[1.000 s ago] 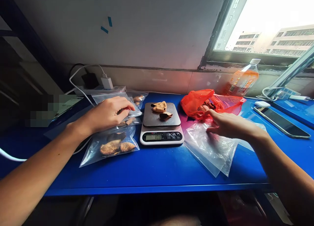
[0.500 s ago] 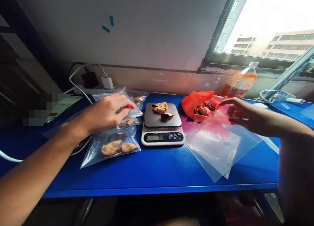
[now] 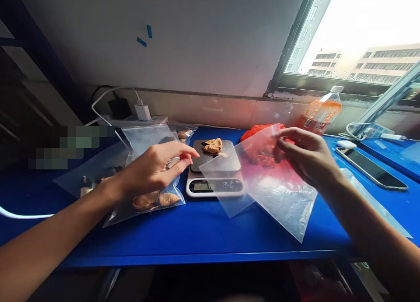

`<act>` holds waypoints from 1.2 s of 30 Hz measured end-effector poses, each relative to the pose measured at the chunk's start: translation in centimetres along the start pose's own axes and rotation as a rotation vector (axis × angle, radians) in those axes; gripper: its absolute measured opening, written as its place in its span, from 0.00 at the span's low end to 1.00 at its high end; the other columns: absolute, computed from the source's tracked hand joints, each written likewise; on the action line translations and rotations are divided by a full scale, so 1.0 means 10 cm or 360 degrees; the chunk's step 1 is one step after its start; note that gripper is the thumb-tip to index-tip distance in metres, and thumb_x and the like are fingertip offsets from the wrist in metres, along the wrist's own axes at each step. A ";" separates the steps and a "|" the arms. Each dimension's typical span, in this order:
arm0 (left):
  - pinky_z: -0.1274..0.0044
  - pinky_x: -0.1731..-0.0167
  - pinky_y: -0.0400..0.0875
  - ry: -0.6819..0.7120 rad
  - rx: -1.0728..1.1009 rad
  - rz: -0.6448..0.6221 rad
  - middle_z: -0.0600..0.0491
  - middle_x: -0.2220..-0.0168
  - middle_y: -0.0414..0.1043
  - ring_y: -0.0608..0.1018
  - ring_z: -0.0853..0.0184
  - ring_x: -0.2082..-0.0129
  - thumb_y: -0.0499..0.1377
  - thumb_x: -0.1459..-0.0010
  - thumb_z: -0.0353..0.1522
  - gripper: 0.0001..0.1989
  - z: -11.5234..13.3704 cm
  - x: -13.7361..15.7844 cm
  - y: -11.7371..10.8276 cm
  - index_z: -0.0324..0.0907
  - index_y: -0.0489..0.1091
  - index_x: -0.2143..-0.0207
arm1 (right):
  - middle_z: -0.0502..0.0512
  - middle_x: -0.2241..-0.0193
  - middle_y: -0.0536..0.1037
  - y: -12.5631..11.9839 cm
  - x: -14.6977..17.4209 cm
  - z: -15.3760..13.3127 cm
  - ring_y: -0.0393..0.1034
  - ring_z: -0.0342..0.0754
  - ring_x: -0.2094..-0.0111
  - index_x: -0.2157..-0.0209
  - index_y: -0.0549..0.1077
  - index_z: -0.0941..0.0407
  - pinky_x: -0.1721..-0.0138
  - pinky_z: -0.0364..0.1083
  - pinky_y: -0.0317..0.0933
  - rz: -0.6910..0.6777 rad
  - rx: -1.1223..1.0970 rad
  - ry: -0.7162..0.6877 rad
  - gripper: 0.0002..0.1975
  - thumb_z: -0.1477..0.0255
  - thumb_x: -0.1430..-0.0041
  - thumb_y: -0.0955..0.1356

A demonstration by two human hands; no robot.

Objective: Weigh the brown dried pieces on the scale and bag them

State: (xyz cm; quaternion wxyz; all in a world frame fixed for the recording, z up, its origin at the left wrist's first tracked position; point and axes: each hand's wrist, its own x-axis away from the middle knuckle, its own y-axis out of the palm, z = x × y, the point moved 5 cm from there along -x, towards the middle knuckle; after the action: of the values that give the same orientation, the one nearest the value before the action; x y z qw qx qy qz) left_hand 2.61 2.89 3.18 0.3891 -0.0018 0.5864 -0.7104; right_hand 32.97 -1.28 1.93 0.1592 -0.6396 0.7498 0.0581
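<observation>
Between thumb and fingers, my right hand (image 3: 305,155) pinches the upper edge of a clear plastic bag (image 3: 234,192), which hangs over the right part of the kitchen scale (image 3: 193,186). On the scale's metal plate lies a dried brown peel-like piece (image 3: 213,145); a second piece shows dimly through the bag. My left hand (image 3: 167,164) hovers just left of the plate, thumb and fingers apart, holding nothing. Under and beside it lie filled clear bags (image 3: 169,200) with similar pieces. Behind the lifted bag, a red plastic bag (image 3: 257,129) is partly hidden.
A flat clear bag (image 3: 297,214) lies right of the scale, with another (image 3: 377,201) farther right. A phone (image 3: 372,168) and a white earphone case (image 3: 347,144) lie near a drink bottle (image 3: 323,111). A charger (image 3: 142,110) and cables stand at the back left.
My right hand has lifted a clear bag off the pile and carried it left over the scale. My left hand has moved right, toward the scale. Another clear bag now lies at the far right.
</observation>
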 end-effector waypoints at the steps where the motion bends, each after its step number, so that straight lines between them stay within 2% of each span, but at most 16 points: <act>1: 0.73 0.66 0.75 -0.0016 0.0037 0.0044 0.53 0.65 0.79 0.80 0.65 0.65 0.53 0.36 0.33 0.11 0.01 0.00 -0.01 0.44 0.72 0.54 | 0.52 0.74 0.75 0.12 0.02 0.00 0.69 0.43 0.74 0.64 0.73 0.54 0.69 0.47 0.67 -0.0015 0.0011 -0.0006 0.09 0.65 0.46 0.72; 3: 0.74 0.67 0.75 -0.0067 0.0068 0.0232 0.54 0.67 0.78 0.79 0.66 0.67 0.50 0.33 0.34 0.12 0.01 0.02 -0.09 0.46 0.70 0.53 | 0.53 0.72 0.76 0.38 0.05 0.00 0.70 0.44 0.72 0.65 0.74 0.54 0.68 0.48 0.66 -0.0089 0.0100 -0.0040 0.11 0.63 0.47 0.71; 5: 0.73 0.65 0.75 -0.0114 -0.0006 0.0503 0.55 0.65 0.77 0.79 0.67 0.65 0.48 0.31 0.35 0.12 0.03 0.05 -0.21 0.48 0.69 0.53 | 0.53 0.71 0.77 0.66 0.09 -0.04 0.69 0.44 0.71 0.65 0.75 0.56 0.69 0.46 0.65 -0.0161 0.0187 -0.0117 0.11 0.63 0.46 0.70; 7: 0.71 0.62 0.74 -0.0022 -0.0189 0.0712 0.55 0.62 0.77 0.79 0.67 0.63 0.49 0.32 0.35 0.10 0.10 0.08 -0.29 0.49 0.68 0.54 | 0.52 0.73 0.76 0.91 0.11 -0.08 0.68 0.42 0.72 0.65 0.75 0.57 0.70 0.44 0.62 -0.0187 0.0241 -0.0204 0.10 0.65 0.45 0.69; 8: 0.71 0.62 0.74 0.0083 -0.0297 0.0740 0.55 0.61 0.77 0.78 0.67 0.63 0.50 0.32 0.34 0.08 0.16 0.09 -0.28 0.49 0.68 0.55 | 0.51 0.74 0.75 1.02 0.11 -0.11 0.67 0.42 0.73 0.65 0.75 0.57 0.71 0.43 0.62 -0.0202 0.0261 -0.0246 0.09 0.67 0.45 0.69; 11: 0.71 0.61 0.75 0.0435 -0.0509 0.0605 0.54 0.60 0.77 0.79 0.65 0.62 0.56 0.36 0.32 0.09 0.33 0.10 -0.13 0.48 0.67 0.53 | 0.52 0.71 0.76 1.26 0.11 -0.17 0.67 0.42 0.71 0.65 0.75 0.58 0.69 0.43 0.62 -0.0319 0.0235 -0.0326 0.07 0.70 0.44 0.68; 13: 0.71 0.60 0.75 0.0571 -0.0519 0.0505 0.52 0.59 0.78 0.79 0.64 0.60 0.58 0.37 0.29 0.10 0.37 0.10 -0.01 0.45 0.67 0.52 | 0.53 0.67 0.78 1.34 0.11 -0.19 0.70 0.43 0.67 0.64 0.76 0.58 0.66 0.43 0.64 -0.0437 0.0122 -0.0305 0.08 0.71 0.44 0.67; 16: 0.72 0.61 0.74 0.0641 -0.0460 0.0400 0.50 0.61 0.78 0.80 0.63 0.60 0.57 0.36 0.28 0.08 0.37 0.09 0.09 0.41 0.69 0.55 | 0.54 0.64 0.79 1.38 0.14 -0.18 0.72 0.44 0.63 0.62 0.77 0.59 0.63 0.43 0.65 -0.0614 -0.0040 -0.0166 0.11 0.73 0.46 0.66; 19: 0.73 0.64 0.74 0.0646 -0.0411 0.0308 0.50 0.64 0.78 0.79 0.64 0.64 0.55 0.36 0.28 0.05 0.33 0.07 0.11 0.40 0.70 0.59 | 0.51 0.68 0.77 1.40 0.16 -0.10 0.70 0.43 0.66 0.61 0.78 0.59 0.64 0.44 0.64 -0.0727 -0.0120 0.0011 0.13 0.72 0.46 0.66; 23: 0.74 0.66 0.72 0.0642 -0.0444 0.0229 0.50 0.67 0.76 0.77 0.65 0.67 0.54 0.34 0.28 0.06 0.32 0.06 0.13 0.39 0.70 0.63 | 0.48 0.73 0.71 1.44 0.17 0.01 0.65 0.40 0.72 0.56 0.74 0.60 0.69 0.42 0.60 -0.0749 -0.0186 0.0131 0.17 0.68 0.46 0.68; 27: 0.75 0.65 0.71 0.0589 -0.0441 0.0114 0.51 0.68 0.75 0.76 0.66 0.66 0.52 0.33 0.29 0.09 0.32 0.04 0.19 0.40 0.70 0.65 | 0.43 0.76 0.65 1.49 0.20 0.07 0.60 0.39 0.76 0.53 0.67 0.57 0.74 0.40 0.56 -0.0762 -0.0143 0.0085 0.19 0.73 0.49 0.67; 32: 0.76 0.67 0.71 0.0707 -0.0499 0.0006 0.50 0.68 0.74 0.75 0.66 0.69 0.50 0.36 0.25 0.10 0.34 0.05 0.22 0.40 0.71 0.63 | 0.45 0.73 0.64 1.50 0.20 0.05 0.59 0.40 0.73 0.67 0.61 0.54 0.74 0.41 0.54 -0.0661 0.0149 -0.0211 0.09 0.77 0.52 0.64; 36: 0.74 0.67 0.71 0.0765 -0.0562 0.0042 0.49 0.66 0.74 0.76 0.64 0.67 0.54 0.41 0.22 0.09 0.33 0.07 0.14 0.40 0.70 0.62 | 0.46 0.73 0.63 1.39 0.18 -0.01 0.58 0.40 0.73 0.71 0.59 0.53 0.74 0.41 0.54 -0.0486 0.0319 -0.0279 0.09 0.79 0.53 0.63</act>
State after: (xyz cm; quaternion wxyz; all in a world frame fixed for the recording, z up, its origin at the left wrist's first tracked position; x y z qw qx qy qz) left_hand 4.38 -0.30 2.72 0.2419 0.1063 0.7762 -0.5724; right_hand 19.18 -0.54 -0.12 0.2936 -0.7193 0.6294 0.0139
